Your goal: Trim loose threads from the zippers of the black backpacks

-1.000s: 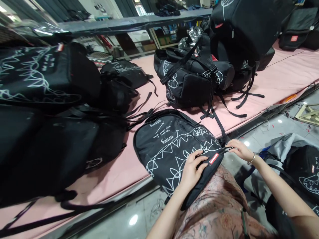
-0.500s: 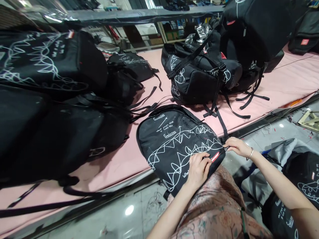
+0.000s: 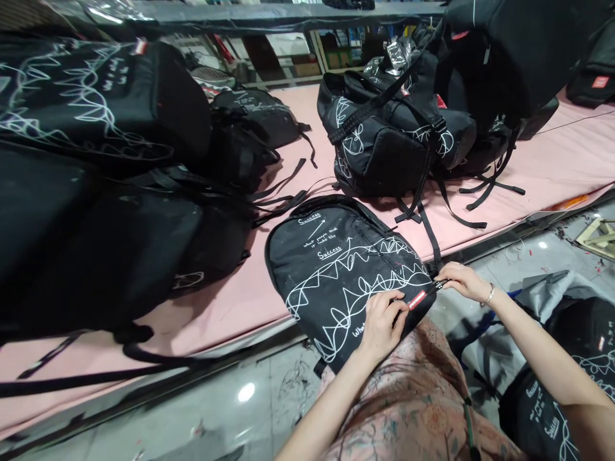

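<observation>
A black backpack (image 3: 307,269) with white scribble lines and "Success" lettering lies front up, partly on the pink-covered table and partly over my lap. My left hand (image 3: 384,320) rests on its lower front, thumb and fingers pinched on the fabric beside the red label (image 3: 417,299). At the bag's right edge, my right hand (image 3: 461,282) is closed in a pinch on a small dark piece with light marks (image 3: 441,284). Its exact kind is too small to tell. A black strap (image 3: 429,237) runs from near that edge up toward the other bags.
Large black backpacks (image 3: 115,243) are heaped on the left of the pink-covered table (image 3: 269,288). More backpacks (image 3: 384,153) with loose straps stand at the back right. Beside my right arm lie further printed bags (image 3: 538,403) and grey sheeting (image 3: 542,288). Scraps litter the tiled floor.
The view has shifted slightly, so the table and bags sit a little higher in the picture. Both hands keep their places on the backpack, with hardly any movement.
</observation>
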The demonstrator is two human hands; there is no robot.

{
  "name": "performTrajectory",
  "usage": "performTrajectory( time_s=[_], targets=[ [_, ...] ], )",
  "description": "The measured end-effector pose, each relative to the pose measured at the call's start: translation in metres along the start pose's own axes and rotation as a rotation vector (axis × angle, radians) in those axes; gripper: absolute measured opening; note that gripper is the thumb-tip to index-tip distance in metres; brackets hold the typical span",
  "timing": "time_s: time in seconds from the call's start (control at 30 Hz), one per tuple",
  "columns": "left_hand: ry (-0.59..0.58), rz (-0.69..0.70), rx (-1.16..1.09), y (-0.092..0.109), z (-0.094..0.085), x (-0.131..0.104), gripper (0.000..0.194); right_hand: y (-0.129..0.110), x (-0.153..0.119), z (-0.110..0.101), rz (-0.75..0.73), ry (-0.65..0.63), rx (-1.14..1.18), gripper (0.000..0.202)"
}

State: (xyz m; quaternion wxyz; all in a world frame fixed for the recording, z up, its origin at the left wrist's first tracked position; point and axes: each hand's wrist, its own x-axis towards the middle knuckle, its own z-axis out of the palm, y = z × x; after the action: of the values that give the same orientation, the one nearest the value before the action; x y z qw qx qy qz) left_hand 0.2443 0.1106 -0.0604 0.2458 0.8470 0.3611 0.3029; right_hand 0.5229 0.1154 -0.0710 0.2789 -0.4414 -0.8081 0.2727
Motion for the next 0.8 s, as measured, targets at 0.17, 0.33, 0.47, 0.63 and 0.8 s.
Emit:
performTrajectory(
  time_s=[0.17, 0.33, 0.47, 0.63, 0.8],
  targets=[
    [0.005, -0.004, 0.001, 0.0, -0.001, -0.002, 0.011, -0.009, 0.012, 0.002, -0.038, -0.062, -0.014, 0.033],
    [0.022, 0.011, 0.006, -0.002, 0.0, -0.004, 0.01, -0.022, 0.02, 0.006, -0.071, -0.096, -0.053, 0.037],
    [0.042, 0.017, 0.012, -0.003, 0.001, -0.004, 0.009, -0.032, 0.023, 0.011, -0.086, -0.114, -0.082, 0.041],
    [0.088, 0.049, 0.02, -0.003, 0.0, -0.002, 0.009, -0.04, 0.023, 0.015, -0.081, -0.113, -0.125, 0.041],
    [0.043, 0.092, 0.056, -0.003, -0.007, 0.0, 0.011, -0.052, 0.022, 0.017, -0.052, -0.102, -0.239, 0.038]
  ],
)
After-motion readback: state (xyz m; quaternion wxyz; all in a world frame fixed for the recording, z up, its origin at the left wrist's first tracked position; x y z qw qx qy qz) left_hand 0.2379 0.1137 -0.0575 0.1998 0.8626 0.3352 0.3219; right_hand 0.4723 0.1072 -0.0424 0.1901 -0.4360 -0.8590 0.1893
